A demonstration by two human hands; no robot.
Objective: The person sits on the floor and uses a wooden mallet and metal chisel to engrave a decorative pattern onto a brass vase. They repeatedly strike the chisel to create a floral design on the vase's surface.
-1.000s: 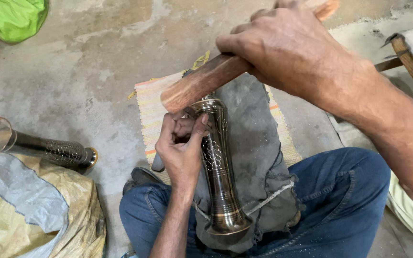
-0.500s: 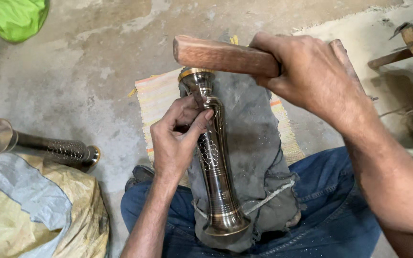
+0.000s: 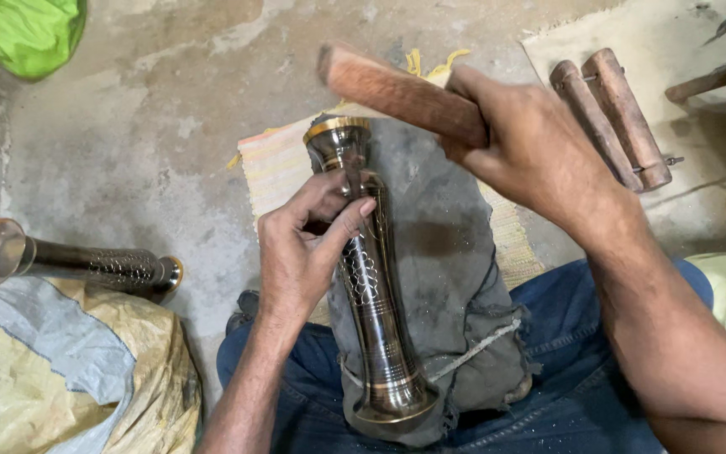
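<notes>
brass, dark and polished, makes up the tall slender vase [image 3: 369, 277] lying lengthwise on a grey cloth pad [image 3: 455, 277] across the person's lap, flared foot toward the body and gold-rimmed mouth pointing away; the left hand [image 3: 308, 244] is closed around its upper neck, thumb and fingers pinching what looks like a small tool against the metal, though the tool itself is too hidden to name; the right hand [image 3: 531, 147] is clenched on a wooden mallet [image 3: 401, 92], held raised over the vase's mouth end and blurred, apart from the metal; to do this well, i judge the blows should be light and square, the left hand keeping the vase from rolling on the pad, fingers clear of the strike line, and the soft cloth kept bunched beneath so the thin wall does not dent; the vase surface is smooth and glossy with a band of fine engraved lattice, the mallet rough-grained and reddish, the pad worn and stained, tied with cord; a second vase [image 3: 69, 261] of the same kind lies on the concrete floor [image 3: 144, 126] to the left, beside a yellowish woven sack [image 3: 60, 378]; two round wooden blocks [image 3: 611, 113] lie to the upper right, a green cloth [image 3: 23, 34] at top left
</notes>
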